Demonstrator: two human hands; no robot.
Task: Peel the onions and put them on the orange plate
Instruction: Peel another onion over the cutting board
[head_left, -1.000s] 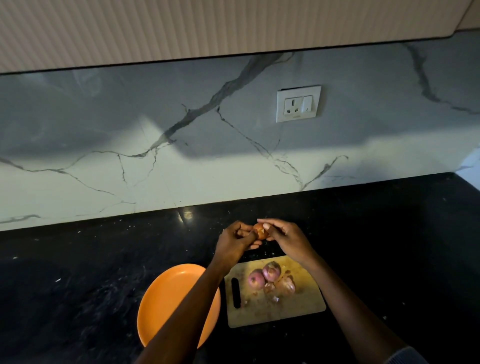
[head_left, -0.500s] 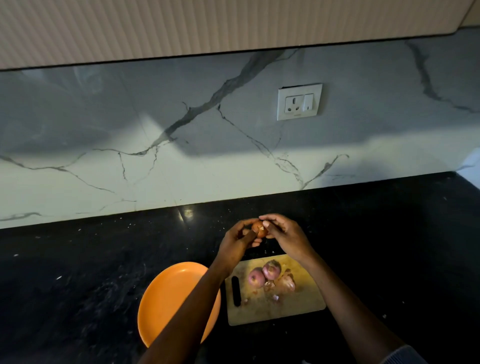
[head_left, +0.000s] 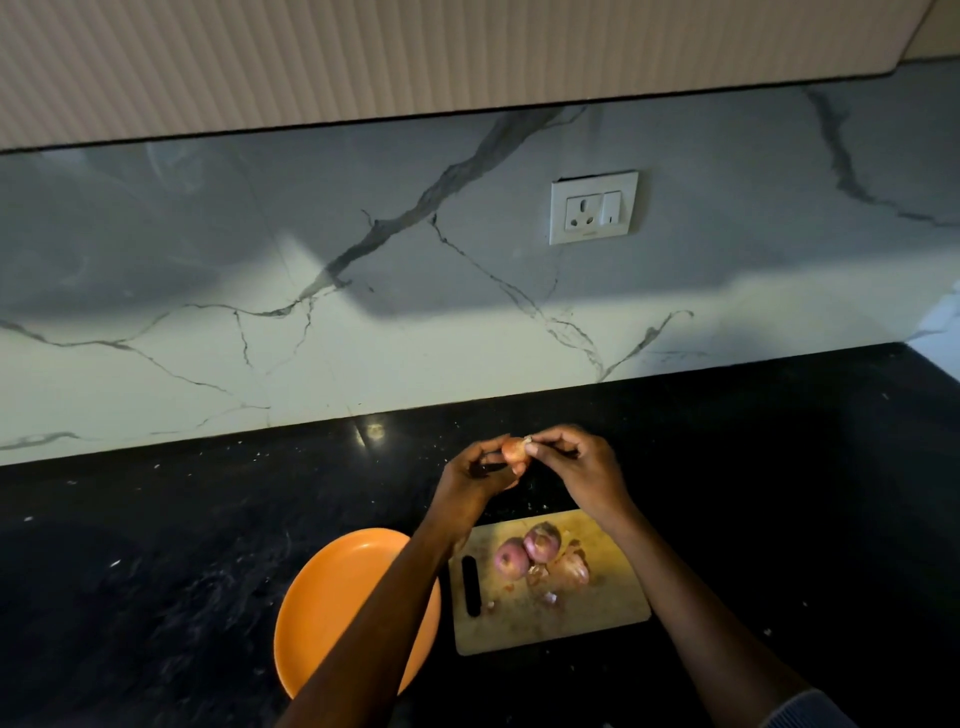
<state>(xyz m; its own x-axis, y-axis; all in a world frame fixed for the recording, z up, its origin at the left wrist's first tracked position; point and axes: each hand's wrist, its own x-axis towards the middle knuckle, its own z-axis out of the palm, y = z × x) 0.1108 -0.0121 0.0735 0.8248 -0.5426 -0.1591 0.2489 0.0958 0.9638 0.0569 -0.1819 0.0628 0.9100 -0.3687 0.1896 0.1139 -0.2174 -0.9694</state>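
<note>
Above the black, speckled stone counter (head_left: 156, 571), the left hand (head_left: 470, 486) holds a small round onion (head_left: 514, 451) with its fingers curled around it, and the right hand (head_left: 584, 470) pinches with thumb and fingertips a bit of dry papery skin at the top of this onion. Both hands are in the air, at about 12 o'clock from the cutting board (head_left: 587, 618), a pale rectangle of wood with a dark slot handle on its left side. On the board lie two round purple-pink onions (head_left: 527, 552) touching each other, and just beside them, at 4 o'clock, a pile of thin brownish peels (head_left: 569, 571). The orange plate (head_left: 332, 597), round, smooth and matte, sits at 9 o'clock of the board, close to its edge; the left forearm crosses over it. Behind, the wall is glossy white marble (head_left: 208, 364) with grey veins and carries a white plastic socket (head_left: 594, 207).
</note>
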